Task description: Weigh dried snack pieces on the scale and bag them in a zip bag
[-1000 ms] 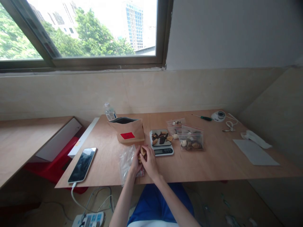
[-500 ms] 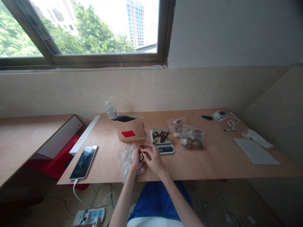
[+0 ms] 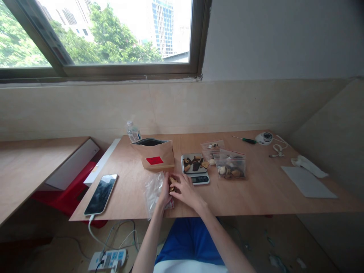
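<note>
dried pieces [image 3: 172, 183] lie within the fingers, left hand [image 3: 164, 193] grasping, right hand [image 3: 187, 190] touching with unclear grip, while other pieces [image 3: 195, 163] already rest on the scale [image 3: 206, 180] just beyond the right fingertips, this handful not yet set down.

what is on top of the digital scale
On the digital scale, dark and tan pieces lie across its plate. What lies directly beneath them is covered, and the right hand hides the scale's lower left corner.
</note>
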`<state>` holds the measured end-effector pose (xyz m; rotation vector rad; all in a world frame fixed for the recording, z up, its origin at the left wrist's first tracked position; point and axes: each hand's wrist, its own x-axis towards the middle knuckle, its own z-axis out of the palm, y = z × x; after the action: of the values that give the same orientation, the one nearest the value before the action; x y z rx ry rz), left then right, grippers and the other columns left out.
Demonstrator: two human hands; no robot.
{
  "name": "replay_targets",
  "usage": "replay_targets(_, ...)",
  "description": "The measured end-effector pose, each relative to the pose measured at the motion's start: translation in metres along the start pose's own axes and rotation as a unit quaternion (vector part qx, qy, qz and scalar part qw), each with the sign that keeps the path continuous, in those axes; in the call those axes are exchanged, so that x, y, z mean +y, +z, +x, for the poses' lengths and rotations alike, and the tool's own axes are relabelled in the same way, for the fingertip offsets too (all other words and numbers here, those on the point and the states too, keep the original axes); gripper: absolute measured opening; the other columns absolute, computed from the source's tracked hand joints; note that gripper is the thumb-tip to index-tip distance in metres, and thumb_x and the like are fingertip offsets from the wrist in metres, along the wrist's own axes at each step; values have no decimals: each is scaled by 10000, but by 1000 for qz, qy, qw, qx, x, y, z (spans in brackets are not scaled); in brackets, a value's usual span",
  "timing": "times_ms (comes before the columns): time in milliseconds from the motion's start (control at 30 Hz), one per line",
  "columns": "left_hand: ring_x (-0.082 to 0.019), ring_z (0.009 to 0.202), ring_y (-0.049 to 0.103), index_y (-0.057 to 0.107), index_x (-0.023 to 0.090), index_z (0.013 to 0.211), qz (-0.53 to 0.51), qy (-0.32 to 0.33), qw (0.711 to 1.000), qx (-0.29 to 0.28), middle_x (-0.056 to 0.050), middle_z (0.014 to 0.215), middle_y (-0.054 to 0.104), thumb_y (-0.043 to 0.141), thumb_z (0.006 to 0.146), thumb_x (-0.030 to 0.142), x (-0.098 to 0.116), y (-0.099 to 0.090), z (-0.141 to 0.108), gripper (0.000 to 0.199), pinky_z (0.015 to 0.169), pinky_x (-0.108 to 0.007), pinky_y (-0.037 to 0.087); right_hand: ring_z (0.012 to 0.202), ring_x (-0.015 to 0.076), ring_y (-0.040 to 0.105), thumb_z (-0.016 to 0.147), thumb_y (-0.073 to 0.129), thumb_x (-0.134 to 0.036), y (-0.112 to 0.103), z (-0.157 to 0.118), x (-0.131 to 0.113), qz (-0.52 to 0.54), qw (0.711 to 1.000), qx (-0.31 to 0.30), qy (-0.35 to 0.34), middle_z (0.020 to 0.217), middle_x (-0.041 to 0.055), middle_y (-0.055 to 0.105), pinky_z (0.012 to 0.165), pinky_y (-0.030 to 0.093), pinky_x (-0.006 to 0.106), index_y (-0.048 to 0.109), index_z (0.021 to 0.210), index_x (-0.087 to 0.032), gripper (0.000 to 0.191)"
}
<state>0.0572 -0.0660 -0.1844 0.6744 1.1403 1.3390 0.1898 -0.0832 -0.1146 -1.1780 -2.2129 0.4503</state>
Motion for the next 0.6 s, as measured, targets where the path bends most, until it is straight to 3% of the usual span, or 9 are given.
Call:
replay_targets(200,-179,1093,524,577,240,987,12,44,999,-26,-48,1018,637,571,561,43,1,1,-2,470,817,-223,463,1050,236,483,746,669,-260,2,2,-4,60,997,51,25,1088,43,580,918,381,423,672,804,-250,59)
replay_targets(267,-167,869,607,576,229,964,-10,14,999,-32,-36,885,648,601,609,123,4,5,-1,372,645,-211,487,992,211,514,787,625,-263,0,4,-2,107,990,83,36,996,42,601,897,404,390,672,816,-242,59)
replay_targets(333,-130,576,577,575,201,886,-54,-41,996,-54,-12,703,613,599,688,291,9,12,-1,219,446,-196,424,912,185,549,827,572,-284,-5,4,4,161,978,119,55,912,40,606,844,439,344,667,854,-226,115)
replay_targets(433,-78,367,432,554,178,797,-103,-101,983,-113,29,545,512,537,744,483,17,21,-2,310,322,-178,299,831,168,579,867,501,-327,-15,-1,27,192,961,176,97,881,51,605,735,474,289,661,918,-194,214)
replay_targets(600,-70,369,426,547,181,797,-114,-96,980,-132,37,536,487,541,746,512,23,24,-8,335,313,-173,269,858,195,586,892,448,-356,-32,-19,78,64,963,229,126,906,81,621,775,465,323,656,994,-181,291)
